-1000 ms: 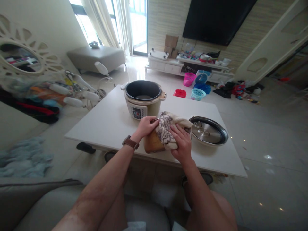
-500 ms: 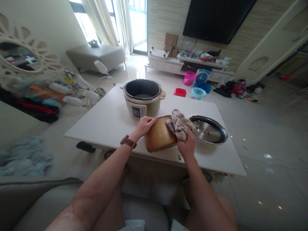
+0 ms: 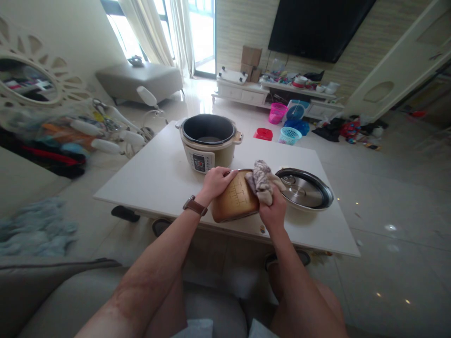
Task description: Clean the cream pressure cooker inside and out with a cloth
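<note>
A golden-brown inner pot (image 3: 237,199) with measuring marks on its wall is tilted above the front of the white table. My left hand (image 3: 217,182) grips its rim at the upper left, thumb along the edge. In my right hand (image 3: 274,209) is a bunched patterned cloth (image 3: 261,182), pressed against the pot's right side at the rim. Behind them stands the pressure cooker body (image 3: 209,143), uncovered, with its control panel facing me. To the right the cooker lid (image 3: 303,189) lies with its metal inner face up.
The white table (image 3: 141,183) has wheels and pedal-like parts beneath it. A lamp with several white arms (image 3: 132,138) stands close to its left edge. On the floor beyond are a red stool (image 3: 263,134) and a blue basket (image 3: 290,135).
My left hand has shifted slightly right along the rim, and the pot has turned so its measuring marks sit further right. The cloth stays at the pot's right side.
</note>
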A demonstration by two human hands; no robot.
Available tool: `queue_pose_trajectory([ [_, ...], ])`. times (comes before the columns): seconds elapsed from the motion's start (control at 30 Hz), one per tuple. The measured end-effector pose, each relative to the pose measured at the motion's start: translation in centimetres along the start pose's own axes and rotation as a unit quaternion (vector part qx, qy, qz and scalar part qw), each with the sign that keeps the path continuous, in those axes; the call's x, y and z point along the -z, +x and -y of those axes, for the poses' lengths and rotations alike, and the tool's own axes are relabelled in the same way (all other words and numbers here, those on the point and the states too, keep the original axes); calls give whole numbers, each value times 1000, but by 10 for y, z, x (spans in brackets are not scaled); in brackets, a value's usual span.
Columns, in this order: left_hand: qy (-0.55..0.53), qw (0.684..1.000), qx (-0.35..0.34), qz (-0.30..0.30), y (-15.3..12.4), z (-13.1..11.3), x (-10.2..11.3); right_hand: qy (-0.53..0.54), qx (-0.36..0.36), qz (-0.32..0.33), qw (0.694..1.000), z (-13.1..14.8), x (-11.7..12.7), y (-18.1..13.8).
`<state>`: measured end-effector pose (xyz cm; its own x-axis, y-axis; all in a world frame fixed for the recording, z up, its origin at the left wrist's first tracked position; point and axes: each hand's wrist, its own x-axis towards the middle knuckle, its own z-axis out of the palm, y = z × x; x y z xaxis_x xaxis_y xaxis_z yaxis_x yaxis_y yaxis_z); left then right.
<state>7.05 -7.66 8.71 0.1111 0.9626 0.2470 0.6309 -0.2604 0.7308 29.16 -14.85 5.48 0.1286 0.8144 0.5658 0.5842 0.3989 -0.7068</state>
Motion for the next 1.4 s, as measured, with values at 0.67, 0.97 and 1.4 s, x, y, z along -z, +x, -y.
queue_pose_trajectory([
  [0.67, -103, 994, -2, 41, -2, 19, 5, 57, -238, -80, 966, -40, -5, 5],
  [0.97, -87, 996, 21, 27, -3, 18, 5, 51, -173, -77, 981, -31, -11, 2],
  [1.4, -23, 1000, 12, 6, -5, 4, 1, 15, 74, 34, 997, 6, 2, 1],
])
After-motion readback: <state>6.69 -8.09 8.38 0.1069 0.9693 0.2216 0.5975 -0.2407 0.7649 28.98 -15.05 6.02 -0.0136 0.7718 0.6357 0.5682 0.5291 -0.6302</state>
